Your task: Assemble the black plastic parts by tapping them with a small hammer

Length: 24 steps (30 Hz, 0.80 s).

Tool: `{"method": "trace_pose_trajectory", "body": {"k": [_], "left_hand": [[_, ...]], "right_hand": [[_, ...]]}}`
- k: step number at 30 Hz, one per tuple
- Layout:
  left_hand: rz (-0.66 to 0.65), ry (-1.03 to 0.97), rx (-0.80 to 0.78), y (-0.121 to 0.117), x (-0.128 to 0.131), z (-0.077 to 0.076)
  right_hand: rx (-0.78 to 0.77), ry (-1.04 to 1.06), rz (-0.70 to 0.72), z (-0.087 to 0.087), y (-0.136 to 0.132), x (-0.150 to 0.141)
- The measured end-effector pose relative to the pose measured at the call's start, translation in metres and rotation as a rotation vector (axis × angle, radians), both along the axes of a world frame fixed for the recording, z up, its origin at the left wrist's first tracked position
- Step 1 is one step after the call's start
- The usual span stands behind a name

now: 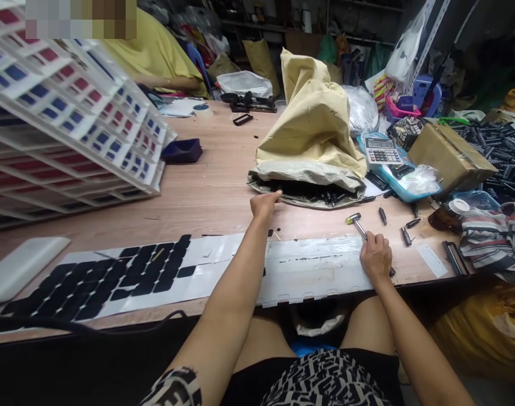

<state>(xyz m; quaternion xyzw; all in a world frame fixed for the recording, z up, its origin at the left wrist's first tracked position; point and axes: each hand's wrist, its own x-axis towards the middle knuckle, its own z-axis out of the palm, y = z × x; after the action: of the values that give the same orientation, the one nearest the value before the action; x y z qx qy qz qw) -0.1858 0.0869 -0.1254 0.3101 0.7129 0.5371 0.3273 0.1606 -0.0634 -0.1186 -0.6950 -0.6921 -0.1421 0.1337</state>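
Note:
My right hand [376, 257] is closed around the handle of a small hammer [359, 226] with a yellowish end on its head. It rests at the right end of a whitish flat board [312, 265] by the table's front edge. Farther forward, my left hand [265, 204] is closed at the near lip of a beige sack [308, 124]. Its fingertips are partly hidden there. The sack lies with its mouth toward me, and dark parts [329, 196] show inside. Left of the board, rows of black flat pieces [88, 282] lie on a white sheet [211, 251].
A white plastic crate [126, 163] stands tilted at the left, with a dark tray [183, 151] beside it. Black pen-like parts [405, 235], a calculator [382, 151], a cardboard box [452, 155] and a brown jar [445, 217] are at right. A person in yellow [164, 51] sits across.

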Motion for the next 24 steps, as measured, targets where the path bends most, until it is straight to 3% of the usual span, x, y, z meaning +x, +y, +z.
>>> {"method": "trace_pose_trajectory", "body": {"k": [2, 5, 7, 9, 12, 18, 24], "left_hand": [[-0.127, -0.048, 0.014, -0.043, 0.014, 0.001], [-0.503, -0.043, 0.031, -0.106, 0.04, 0.0], [-0.705, 0.084, 0.079, -0.136, 0.056, -0.003], [-0.781, 0.282, 0.155, -0.152, 0.066, -0.007], [-0.78, 0.491, 0.221, -0.156, 0.071, -0.014], [-0.794, 0.586, 0.21, -0.148, 0.072, -0.019], [-0.779, 0.602, 0.194, -0.146, 0.073, -0.021]], "right_hand": [[0.001, 0.001, -0.001, 0.0, 0.0, 0.0], [0.006, -0.004, 0.002, 0.001, 0.0, 0.001], [0.012, -0.005, 0.007, 0.0, 0.001, 0.002], [0.016, 0.001, 0.011, 0.0, 0.0, 0.002], [0.015, 0.016, 0.003, 0.0, 0.001, 0.001], [-0.025, 0.078, -0.012, 0.003, 0.002, 0.005], [-0.01, 0.409, 0.153, 0.006, -0.031, -0.007]]}}
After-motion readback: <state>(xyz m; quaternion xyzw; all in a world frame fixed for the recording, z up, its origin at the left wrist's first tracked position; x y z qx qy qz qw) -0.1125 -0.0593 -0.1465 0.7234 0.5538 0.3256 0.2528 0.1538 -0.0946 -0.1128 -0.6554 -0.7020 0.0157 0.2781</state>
